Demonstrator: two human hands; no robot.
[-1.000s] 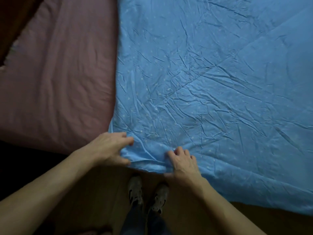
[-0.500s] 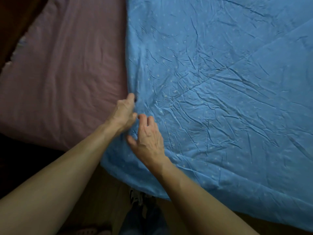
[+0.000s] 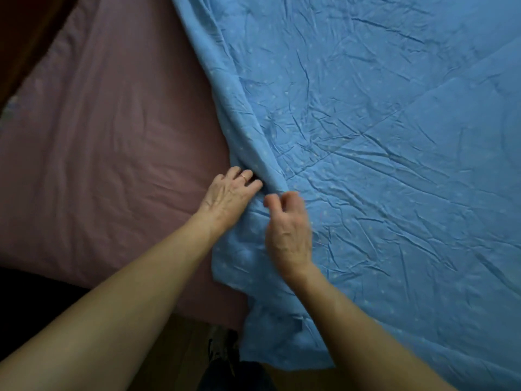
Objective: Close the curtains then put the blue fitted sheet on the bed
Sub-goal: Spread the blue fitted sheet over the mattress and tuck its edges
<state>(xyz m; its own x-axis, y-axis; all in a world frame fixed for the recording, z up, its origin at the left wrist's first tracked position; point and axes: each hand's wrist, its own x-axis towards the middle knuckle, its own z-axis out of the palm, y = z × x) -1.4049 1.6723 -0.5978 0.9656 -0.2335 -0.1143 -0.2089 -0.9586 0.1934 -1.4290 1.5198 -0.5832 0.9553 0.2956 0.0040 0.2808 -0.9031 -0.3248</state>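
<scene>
- The second half of the task looks to be in hand: spreading the sheet (image 3: 380,136) across the bed (image 3: 98,165), with no corner fitted yet as far as this view shows.
- The left hand (image 3: 229,197) lies palm down on the bare pink part of the bed. Its fingertips are slipped under a raised fold at the sheet's left edge. They are hidden there, so I cannot tell whether they grip the cloth or only lift it. A ring (image 3: 243,177) shows on one finger.
- The right hand (image 3: 287,230), just beside it, rests on the blue cloth with its fingers curled, pinching the near end of that same fold.
- The sheet covers the right and far part of the bed, creased all over. Its near left corner hangs over the bed's near edge.
- Next, the move probably calls for both hands to draw that edge leftward over the uncovered pink part, then find a corner to hook under the mattress. The cloth is limp and will bunch unless it is pulled evenly.
- The bed's left half is bare and smooth, and a dark strip runs along its far left side.
- Near the bottom, a wooden floor (image 3: 180,348) and a shoe (image 3: 222,345) show in dim light.
</scene>
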